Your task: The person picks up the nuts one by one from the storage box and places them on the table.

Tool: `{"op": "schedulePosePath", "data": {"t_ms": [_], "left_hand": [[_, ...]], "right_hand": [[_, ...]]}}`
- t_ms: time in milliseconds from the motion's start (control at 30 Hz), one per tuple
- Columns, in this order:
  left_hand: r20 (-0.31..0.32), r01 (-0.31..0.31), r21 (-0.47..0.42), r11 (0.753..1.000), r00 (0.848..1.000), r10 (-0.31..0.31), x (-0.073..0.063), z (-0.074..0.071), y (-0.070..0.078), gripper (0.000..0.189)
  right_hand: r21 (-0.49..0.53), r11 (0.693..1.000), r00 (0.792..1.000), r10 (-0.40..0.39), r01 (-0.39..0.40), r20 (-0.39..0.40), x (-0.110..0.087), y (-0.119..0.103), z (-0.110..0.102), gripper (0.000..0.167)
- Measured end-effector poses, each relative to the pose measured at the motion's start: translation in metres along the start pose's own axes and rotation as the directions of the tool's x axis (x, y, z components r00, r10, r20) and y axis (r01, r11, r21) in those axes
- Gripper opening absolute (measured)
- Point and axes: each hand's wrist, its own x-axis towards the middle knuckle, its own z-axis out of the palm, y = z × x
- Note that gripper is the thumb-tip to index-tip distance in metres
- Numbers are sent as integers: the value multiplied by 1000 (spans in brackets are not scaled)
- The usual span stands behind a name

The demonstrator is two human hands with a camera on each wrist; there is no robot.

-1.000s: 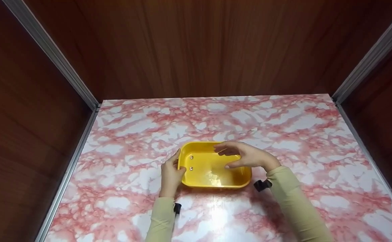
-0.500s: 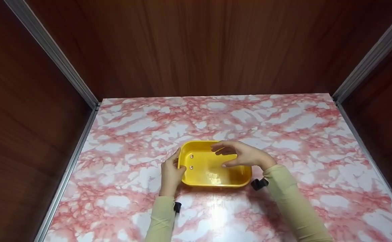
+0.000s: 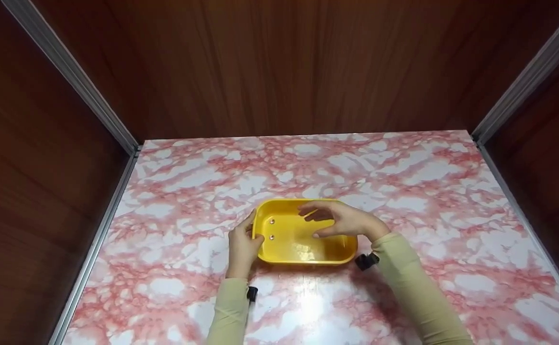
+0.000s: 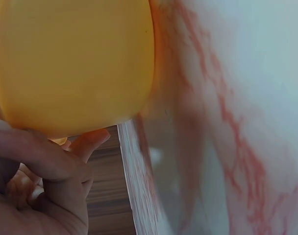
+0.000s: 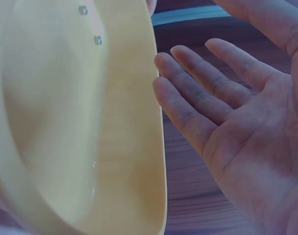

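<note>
A yellow rectangular tray [image 3: 289,244] with rounded corners faces up between my hands. Two small shiny metal pieces [image 5: 98,40] show side by side on its floor, at the left end. My left hand [image 3: 243,247] grips that end, the thumb over the rim and the fingers along the outer wall. In the left wrist view the tray's outer side [image 4: 75,63] hides part of the fingers. Palm toward the tray, my right hand [image 3: 344,220] hovers over its right half with loosely bent, spread fingers and nothing in it. The fingertips [image 5: 162,90] overlap the rim in the right wrist view.
The tabletop [image 3: 188,191] is covered in a pink and white marble pattern. Dark wood panels [image 3: 279,72] enclose it at the back and both sides, with grey metal strips [image 3: 75,72] along the corners. A black wrist mount [image 3: 366,261] sits under the right sleeve.
My right hand has drifted slightly left over the tray. My left hand keeps its hold on the tray's left end, and the tray looks nearly unmoved.
</note>
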Motion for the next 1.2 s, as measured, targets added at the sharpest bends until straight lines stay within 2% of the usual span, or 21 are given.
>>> {"op": "schedulePosePath", "data": {"t_ms": [533,800,1033,1200], "left_hand": [[-9,-14,2,1000,1000,14,8,1,2,71],[6,11,-4,1000,1000,-11,6,1,4,72],[-5,4,28,1000,1000,-4,3,1,1,72],[-1,15,4,1000,1000,-15,1,1,-1,72]], "right_hand": [[-9,1000,1000,3,-4,-11,8,-1,-4,61],[-65,998,1000,-8,7,-13,12,0,0,58],[-61,998,1000,4,-4,10,16,-8,5,54],[-59,998,1000,-2,3,30,22,3,8,48]]}}
